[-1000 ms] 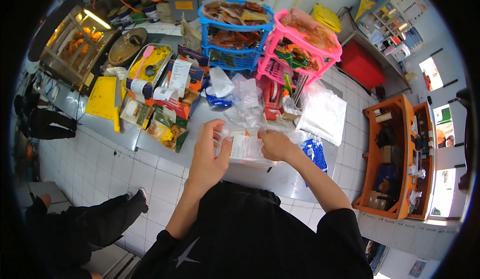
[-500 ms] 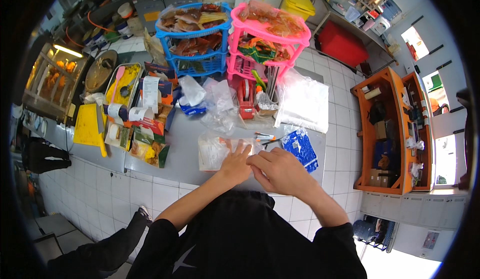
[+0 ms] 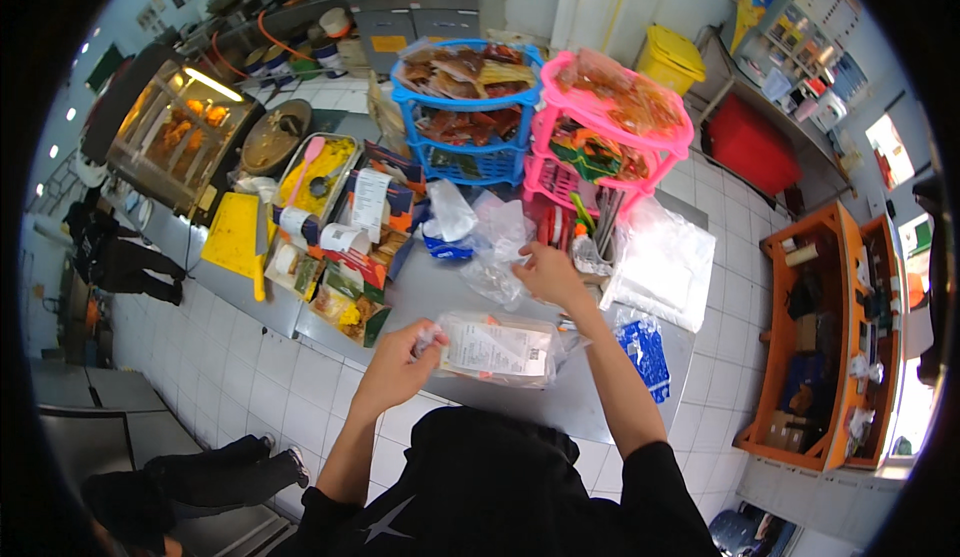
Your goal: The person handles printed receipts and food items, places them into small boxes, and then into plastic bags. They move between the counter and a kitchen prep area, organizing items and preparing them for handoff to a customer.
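Observation:
A box wrapped in a clear plastic bag (image 3: 455, 329) lies near the table's front edge, with a white printed slip (image 3: 500, 350) on its top. My left hand (image 3: 398, 365) is closed on the gathered plastic at the bag's left end. Beyond the package, my right hand (image 3: 553, 277) reaches over the table with its fingers partly bent and apart. It is nearest to the red tape dispenser (image 3: 556, 223), which it partly hides; I cannot make out whether they touch. Crumpled clear plastic bags (image 3: 495, 227) lie just left of that hand.
Blue (image 3: 465, 162) and pink tiered baskets (image 3: 610, 97) full of packets stand at the back. Food boxes with slips (image 3: 345, 239) and a yellow cutting board (image 3: 232, 237) are at left. White plastic sheets (image 3: 665, 262) and a blue packet (image 3: 643, 357) lie at right. Another person (image 3: 190, 487) is nearby, lower left.
My right hand has left the package and moved forward to the tape dispenser. My left hand has gone from the package's top to its left end and gripped the plastic. The view has shifted.

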`<state>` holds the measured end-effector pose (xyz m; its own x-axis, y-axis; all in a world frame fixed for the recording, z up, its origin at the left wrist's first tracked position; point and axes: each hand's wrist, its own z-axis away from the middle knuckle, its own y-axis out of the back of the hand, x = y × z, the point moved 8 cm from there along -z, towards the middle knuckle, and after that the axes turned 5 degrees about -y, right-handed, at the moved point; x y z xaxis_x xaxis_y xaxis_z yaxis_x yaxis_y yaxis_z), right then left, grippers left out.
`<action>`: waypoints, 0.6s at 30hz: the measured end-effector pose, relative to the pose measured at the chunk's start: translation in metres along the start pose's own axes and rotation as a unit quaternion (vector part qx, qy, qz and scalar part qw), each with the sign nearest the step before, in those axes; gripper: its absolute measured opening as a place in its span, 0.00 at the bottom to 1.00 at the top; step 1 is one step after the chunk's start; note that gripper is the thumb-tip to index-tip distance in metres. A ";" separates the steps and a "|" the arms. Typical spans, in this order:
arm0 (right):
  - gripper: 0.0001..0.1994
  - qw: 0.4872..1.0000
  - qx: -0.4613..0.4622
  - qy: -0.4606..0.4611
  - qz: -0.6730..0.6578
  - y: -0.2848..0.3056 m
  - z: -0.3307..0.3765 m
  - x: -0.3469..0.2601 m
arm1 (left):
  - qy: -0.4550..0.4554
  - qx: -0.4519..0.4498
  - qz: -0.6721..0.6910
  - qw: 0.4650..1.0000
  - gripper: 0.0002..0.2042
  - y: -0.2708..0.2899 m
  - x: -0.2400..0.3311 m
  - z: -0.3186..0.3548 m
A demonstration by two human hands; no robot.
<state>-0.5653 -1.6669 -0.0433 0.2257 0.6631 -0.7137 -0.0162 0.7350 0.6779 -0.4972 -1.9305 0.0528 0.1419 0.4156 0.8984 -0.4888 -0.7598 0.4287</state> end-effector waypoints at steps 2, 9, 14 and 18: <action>0.22 0.988 -0.052 -0.083 0.120 -0.057 -0.034 0.026 | -0.055 -0.072 0.044 0.995 0.10 0.001 0.010 0.003; 0.14 0.983 0.027 -0.008 0.182 -0.079 -0.062 0.038 | -0.041 0.079 0.204 0.975 0.08 0.041 -0.031 -0.027; 0.11 0.999 0.024 0.036 0.008 -0.034 -0.048 0.025 | -0.047 0.037 0.057 0.997 0.14 0.001 -0.094 -0.109; 0.10 0.976 -0.004 -0.014 -0.219 -0.012 -0.039 0.025 | -0.027 0.042 0.179 0.983 0.18 -0.054 -0.129 -0.171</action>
<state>-0.5971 -1.6531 -0.0761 0.2388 0.2807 -0.9296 0.0802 0.9483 0.3069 -0.6358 -1.8574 -0.1023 0.0197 0.0882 0.9959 -0.4433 -0.8921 0.0877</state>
